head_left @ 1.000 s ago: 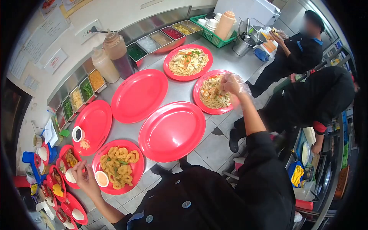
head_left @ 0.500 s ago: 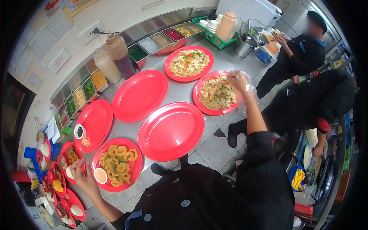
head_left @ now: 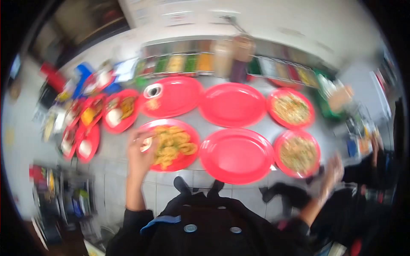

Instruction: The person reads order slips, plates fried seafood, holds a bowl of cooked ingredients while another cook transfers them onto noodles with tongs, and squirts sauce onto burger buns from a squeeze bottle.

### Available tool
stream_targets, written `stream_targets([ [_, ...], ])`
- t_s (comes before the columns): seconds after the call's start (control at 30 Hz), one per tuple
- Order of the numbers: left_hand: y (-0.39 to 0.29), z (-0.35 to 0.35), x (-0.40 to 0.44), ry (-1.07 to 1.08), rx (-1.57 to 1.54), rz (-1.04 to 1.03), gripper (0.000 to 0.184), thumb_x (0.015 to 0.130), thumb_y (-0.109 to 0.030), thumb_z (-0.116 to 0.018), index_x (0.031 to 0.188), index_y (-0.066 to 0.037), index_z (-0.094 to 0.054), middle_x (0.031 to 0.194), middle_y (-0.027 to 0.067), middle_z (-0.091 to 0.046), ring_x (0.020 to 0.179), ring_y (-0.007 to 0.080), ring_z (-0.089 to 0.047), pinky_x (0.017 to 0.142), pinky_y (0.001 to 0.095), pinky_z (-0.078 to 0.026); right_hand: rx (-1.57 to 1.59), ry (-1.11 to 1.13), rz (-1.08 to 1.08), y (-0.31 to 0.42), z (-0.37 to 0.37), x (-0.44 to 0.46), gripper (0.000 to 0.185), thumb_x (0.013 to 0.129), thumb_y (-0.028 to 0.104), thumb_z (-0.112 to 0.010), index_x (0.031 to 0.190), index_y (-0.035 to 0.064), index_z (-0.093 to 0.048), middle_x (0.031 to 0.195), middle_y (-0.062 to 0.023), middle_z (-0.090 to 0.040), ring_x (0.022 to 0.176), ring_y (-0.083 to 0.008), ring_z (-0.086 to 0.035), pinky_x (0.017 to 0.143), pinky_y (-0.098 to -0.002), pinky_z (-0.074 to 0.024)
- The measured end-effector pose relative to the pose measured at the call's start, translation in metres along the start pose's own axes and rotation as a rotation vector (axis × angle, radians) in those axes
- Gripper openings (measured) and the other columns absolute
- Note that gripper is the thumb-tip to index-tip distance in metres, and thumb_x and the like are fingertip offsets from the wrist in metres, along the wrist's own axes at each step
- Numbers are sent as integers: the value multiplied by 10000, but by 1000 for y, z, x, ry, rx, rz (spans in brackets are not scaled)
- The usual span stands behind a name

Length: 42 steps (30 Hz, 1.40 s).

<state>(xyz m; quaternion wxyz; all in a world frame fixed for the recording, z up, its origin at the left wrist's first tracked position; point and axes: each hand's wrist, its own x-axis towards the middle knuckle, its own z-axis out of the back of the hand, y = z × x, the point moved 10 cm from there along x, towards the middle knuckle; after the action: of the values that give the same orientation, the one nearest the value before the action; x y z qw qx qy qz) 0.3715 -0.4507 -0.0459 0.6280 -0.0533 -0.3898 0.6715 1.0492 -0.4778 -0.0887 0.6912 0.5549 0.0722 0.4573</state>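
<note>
Motion blurs the view. My left hand point(head_left: 141, 151) is over the left edge of a red plate of fried rings point(head_left: 173, 145), beside its sauce cup point(head_left: 146, 144); its fingers are smeared. A clear plastic glove covers my right hand point(head_left: 333, 173), blurred, just right of the lower noodle plate point(head_left: 297, 154). Another noodle plate point(head_left: 291, 108) lies behind that one. Two bare red oval plates, one in front point(head_left: 237, 155) and one behind point(head_left: 232, 105), lie in the middle. A further red plate point(head_left: 181, 97) bears a dark sauce cup point(head_left: 153, 91) and a small shredded heap.
Topping trays point(head_left: 191, 63) and squeeze bottles point(head_left: 242, 53) line the wall. Several small plates with rice and meat, including one point(head_left: 121, 112), stand at the left. A green basket point(head_left: 326, 100) is at the back right. Co-workers in dark clothes point(head_left: 363, 170) are at the right.
The view has swung left and blurred. My right hand has come away from over the lower noodle plate to its right side. My left hand now overlaps the ring plate's edge.
</note>
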Motion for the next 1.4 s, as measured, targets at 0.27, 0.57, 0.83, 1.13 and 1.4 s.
stream_targets([
  [0.27, 67, 69, -55, -26, -211, 68, 218, 749, -24, -690, 963, -54, -655, 983, 88, -526, 910, 227, -556, 778, 318, -467, -922, 719, 65, -165, -98, -208, 296, 732, 266, -628, 946, 65, -662, 911, -116, -657, 813, -303, -616, 705, -430, -492],
  [0.57, 234, 239, -187, -47, -68, 427, 162, 787, -93, -674, 928, -18, -648, 853, 144, -603, 652, 270, -593, 622, 351, -491, -994, 1581, 359, -104, -303, -460, 460, 693, 450, -627, 980, 93, -673, 974, -152, -652, 872, -306, -637, 704, -448, -487],
  [0.83, 326, 351, -292, -251, -14, 680, 155, 807, -92, -662, 939, -20, -626, 890, 131, -623, 680, 218, -614, 608, 319, -487, -572, 1484, 769, 88, -526, -609, 693, 728, 359, -650, 1305, 44, -428, 1047, -186, -639, 1018, -350, -597, 910, -401, -465],
  [1.13, 405, 391, -303, -158, -67, 707, 258, 803, -98, -659, 1046, -51, -587, 994, 149, -614, 797, 262, -652, 672, 336, -499, -703, 1714, 407, 288, -647, -769, 359, 746, 299, -657, 903, -24, -663, 1022, -244, -621, 1077, -298, -571, 940, -401, -432],
  [1.4, 520, 497, -268, -302, 3, 898, 379, 803, 5, -624, 1167, -64, -545, 1021, 164, -629, 751, 250, -659, 656, 327, -514, 333, 2368, 665, 484, -727, -1054, 172, 751, 17, -501, 831, 41, -650, 833, -142, -669, 821, -278, -637, 750, -382, -495],
])
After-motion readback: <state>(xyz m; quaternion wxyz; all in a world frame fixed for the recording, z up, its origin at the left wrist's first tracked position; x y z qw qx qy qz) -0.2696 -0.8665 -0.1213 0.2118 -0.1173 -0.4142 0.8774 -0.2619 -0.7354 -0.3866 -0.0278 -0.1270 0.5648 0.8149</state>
